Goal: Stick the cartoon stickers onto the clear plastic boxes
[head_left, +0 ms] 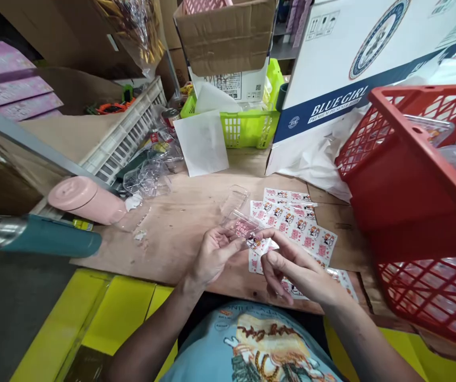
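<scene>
My left hand (214, 254) is closed on a small clear plastic bag (240, 223) held just above the wooden tabletop (180, 228). My right hand (291, 268) pinches a printed sticker card (257, 242) at the bag's open end; the card sits partly inside the bag. Under and behind both hands lie sheets of the same pink and white printed stickers (295, 220). Another empty clear bag (233, 199) lies flat just beyond the held one.
A red plastic basket (414, 201) with clear bags stands at the right. A green basket (247, 127), a white crate (126, 132) and cardboard boxes line the back. A pink bottle (86, 199) and a teal flask (44, 236) lie at the left.
</scene>
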`<state>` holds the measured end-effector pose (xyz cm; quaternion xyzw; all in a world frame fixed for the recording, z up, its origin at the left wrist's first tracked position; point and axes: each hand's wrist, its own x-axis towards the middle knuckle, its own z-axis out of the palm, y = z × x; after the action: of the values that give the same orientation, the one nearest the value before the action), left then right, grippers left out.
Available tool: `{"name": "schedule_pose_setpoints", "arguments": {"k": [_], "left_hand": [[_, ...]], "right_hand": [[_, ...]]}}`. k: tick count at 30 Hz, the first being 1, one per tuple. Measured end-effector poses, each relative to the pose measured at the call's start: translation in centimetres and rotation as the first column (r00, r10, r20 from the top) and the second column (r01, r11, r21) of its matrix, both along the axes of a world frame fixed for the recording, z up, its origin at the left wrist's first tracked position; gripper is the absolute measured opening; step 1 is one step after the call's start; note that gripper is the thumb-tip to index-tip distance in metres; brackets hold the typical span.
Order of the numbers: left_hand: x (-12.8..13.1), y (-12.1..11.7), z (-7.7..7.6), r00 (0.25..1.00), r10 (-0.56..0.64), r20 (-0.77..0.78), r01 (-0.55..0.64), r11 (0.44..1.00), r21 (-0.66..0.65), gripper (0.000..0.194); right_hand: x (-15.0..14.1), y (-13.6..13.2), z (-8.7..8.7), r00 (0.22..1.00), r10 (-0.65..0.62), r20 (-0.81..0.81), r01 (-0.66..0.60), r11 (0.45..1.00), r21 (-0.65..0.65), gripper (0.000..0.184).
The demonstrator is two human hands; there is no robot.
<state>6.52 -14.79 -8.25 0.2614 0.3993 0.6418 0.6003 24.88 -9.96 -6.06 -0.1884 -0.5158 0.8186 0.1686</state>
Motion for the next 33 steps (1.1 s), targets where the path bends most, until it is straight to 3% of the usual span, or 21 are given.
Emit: {"name": "schedule_pose_setpoints", "arguments": {"k": [13,33], "left_hand": [[-0.5,0.0,-0.6,0.992,-0.098,-0.074,0.1,0.995,0.026,0.024],[-0.9,-0.1,-1.0,0.987,-0.134,-0.09,0.136,0.991,0.014,0.03]], "right_hand": [[-0.1,1.4,-1.0,0.998,0.066,0.022,-0.065,0.997,-0.032,0.032],[-0.7,1.5,0.1,0.979,0.035,0.199,-0.037,0.999,0.002,0.041]]}}
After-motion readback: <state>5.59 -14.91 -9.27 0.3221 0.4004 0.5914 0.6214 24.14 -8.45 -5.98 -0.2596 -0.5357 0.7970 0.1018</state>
